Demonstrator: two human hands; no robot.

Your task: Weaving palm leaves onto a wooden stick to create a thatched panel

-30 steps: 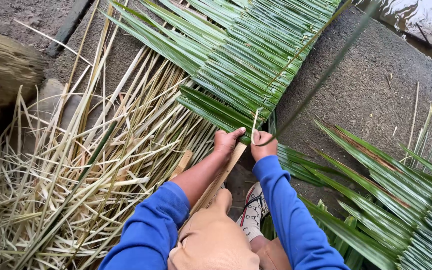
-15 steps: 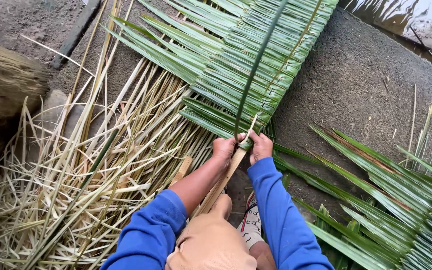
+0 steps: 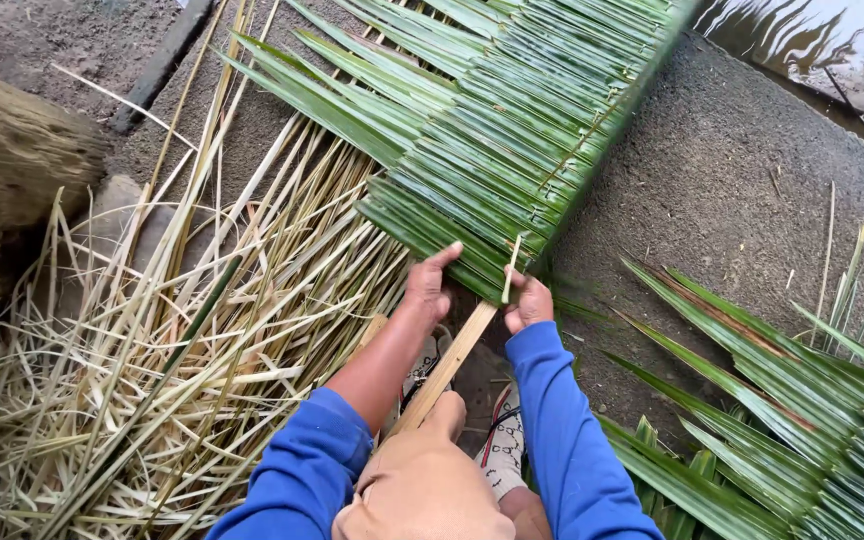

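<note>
A mat of overlapping green palm leaves (image 3: 492, 130) lies on the ground ahead of me, fixed along a pale wooden slat (image 3: 449, 362) that runs back toward my knee. My left hand (image 3: 430, 283) presses on the near edge of the leaves, thumb stretched out. My right hand (image 3: 527, 300) pinches a thin pale strip (image 3: 512, 265) that sticks up through the leaves. A long green leaf (image 3: 612, 120) stretches away blurred from beside my right hand to the upper right. Both arms wear blue sleeves.
A big heap of dry yellow leaf ribs and strips (image 3: 152, 350) covers the left. More green palm fronds (image 3: 782, 400) lie at the right. Rough concrete (image 3: 732, 190) runs between, with water (image 3: 832, 50) at the top right. A thatch bundle (image 3: 7, 150) sits far left.
The long green leaf has swung from the left side of the mat over to the right. My hands stay at the mat's near edge, the right one still pinching the strip.
</note>
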